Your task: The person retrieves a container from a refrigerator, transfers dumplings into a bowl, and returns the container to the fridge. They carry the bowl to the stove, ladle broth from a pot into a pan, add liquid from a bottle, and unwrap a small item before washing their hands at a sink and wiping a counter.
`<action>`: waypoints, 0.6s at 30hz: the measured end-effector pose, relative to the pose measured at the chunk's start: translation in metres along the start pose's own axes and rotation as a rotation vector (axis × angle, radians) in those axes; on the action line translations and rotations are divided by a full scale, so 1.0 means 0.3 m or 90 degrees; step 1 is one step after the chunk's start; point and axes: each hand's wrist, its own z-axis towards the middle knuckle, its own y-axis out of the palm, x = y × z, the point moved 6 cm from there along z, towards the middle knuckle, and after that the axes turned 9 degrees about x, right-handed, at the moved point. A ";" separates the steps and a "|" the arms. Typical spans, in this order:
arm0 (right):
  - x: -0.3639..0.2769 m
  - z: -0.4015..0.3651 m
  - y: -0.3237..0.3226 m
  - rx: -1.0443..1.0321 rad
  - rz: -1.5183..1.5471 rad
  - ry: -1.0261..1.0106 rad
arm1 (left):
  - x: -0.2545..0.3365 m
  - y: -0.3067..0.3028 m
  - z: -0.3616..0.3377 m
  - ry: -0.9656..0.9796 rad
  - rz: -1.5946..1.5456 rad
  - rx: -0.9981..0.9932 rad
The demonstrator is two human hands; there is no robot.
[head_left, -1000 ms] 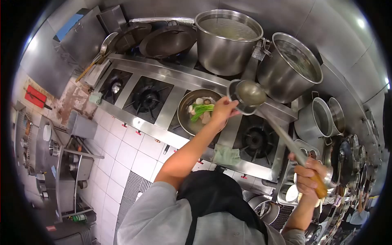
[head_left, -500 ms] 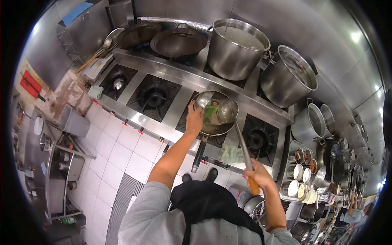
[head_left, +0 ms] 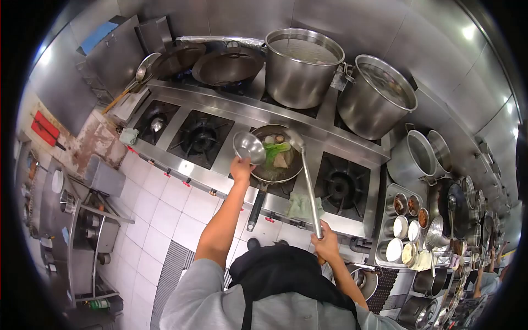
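My left hand (head_left: 241, 169) is closed on the rim of a small metal bowl (head_left: 249, 147), which looks bare inside and hangs over the left edge of the frying pan (head_left: 270, 177). In the pan are green vegetables (head_left: 273, 150) and pale chunks in liquid. My right hand (head_left: 325, 242) grips the wooden-ended handle of a long metal ladle (head_left: 309, 184), whose head is at the pan's far right side. The pan sits on a front burner, its black handle (head_left: 256, 210) pointing toward me with no hand on it.
Two large stockpots (head_left: 301, 77) and dark woks (head_left: 227, 67) stand along the back. Bare burners (head_left: 201, 137) flank the pan. A green cloth (head_left: 306, 207) lies on the stove's front edge. On the right is a tray of ingredient containers (head_left: 394, 250). Another person's arm shows far right.
My left hand has drawn the bowl left and turned it to show its inside. More food now shows in the pan. The ladle has moved to the pan's far right edge.
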 end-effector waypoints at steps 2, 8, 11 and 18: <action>0.108 0.009 -0.009 -0.051 0.193 0.082 | 0.021 -0.036 -0.097 -0.059 -0.097 -0.007; 0.132 -0.011 -0.191 -0.209 0.686 0.210 | -0.060 -0.213 -0.286 -0.202 -0.323 0.041; 0.205 0.013 -0.269 -0.262 0.839 0.212 | -0.091 -0.319 -0.393 -0.228 -0.331 0.074; 0.399 0.179 -0.303 -0.027 0.399 0.138 | -0.105 -0.514 -0.617 -0.210 -0.318 0.160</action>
